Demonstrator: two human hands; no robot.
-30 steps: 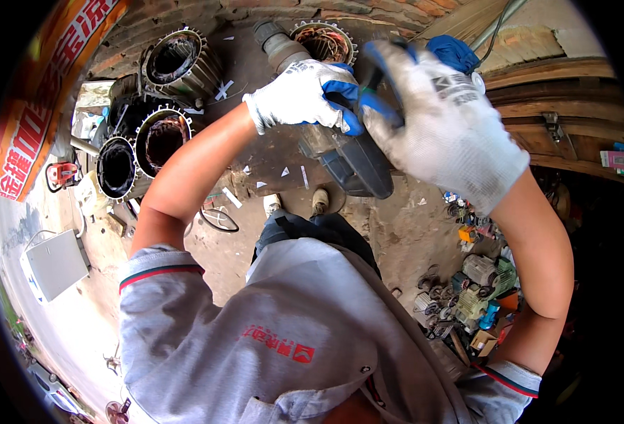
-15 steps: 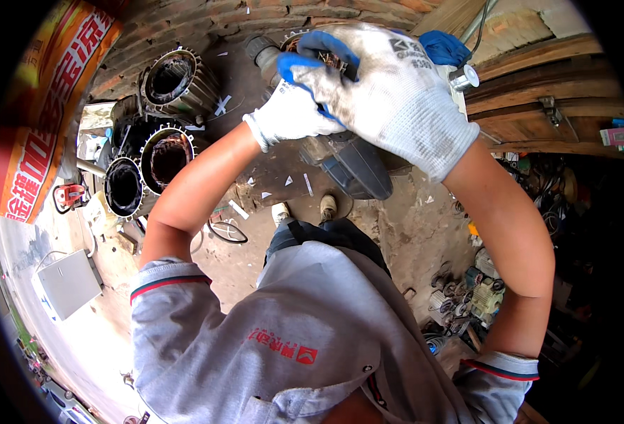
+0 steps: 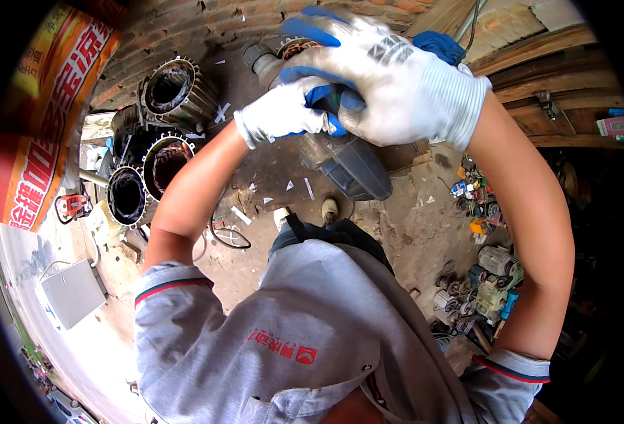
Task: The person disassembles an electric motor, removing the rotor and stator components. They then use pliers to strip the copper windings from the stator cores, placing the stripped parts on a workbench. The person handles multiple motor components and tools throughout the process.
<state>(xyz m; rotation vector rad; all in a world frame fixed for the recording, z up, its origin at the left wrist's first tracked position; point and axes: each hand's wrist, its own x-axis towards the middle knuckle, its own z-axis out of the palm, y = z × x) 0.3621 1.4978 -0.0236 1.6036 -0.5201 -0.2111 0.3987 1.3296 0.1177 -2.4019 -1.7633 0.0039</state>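
Observation:
Both hands wear white knit gloves with blue palms and fingers, held close together above a dark workbench. My left hand (image 3: 280, 112) is closed, its fingertips curled around something dark that I cannot make out. Just right of it and partly over it is my right hand (image 3: 407, 88), somewhat blurred, with fingers stretched apart toward the left. Below the hands sits a grey cast machine housing (image 3: 358, 169). Behind them, a motor stator with copper windings (image 3: 299, 48) shows in part beside a grey cylindrical fitting (image 3: 261, 55). The hands cover the middle of this area.
Several finned motor casings (image 3: 202, 92) with dark bores stand at the left. White paper scraps (image 3: 240, 215) lie about. A blue cloth bundle (image 3: 439, 46) is at the back right, near wooden boards (image 3: 531, 56). Small motors (image 3: 496, 261) and parts crowd the floor at right.
My right hand has shifted right, and its curled fingers have straightened and spread. My left hand stays near the same place, its curled blue fingertips now more visible. The view has tilted slightly.

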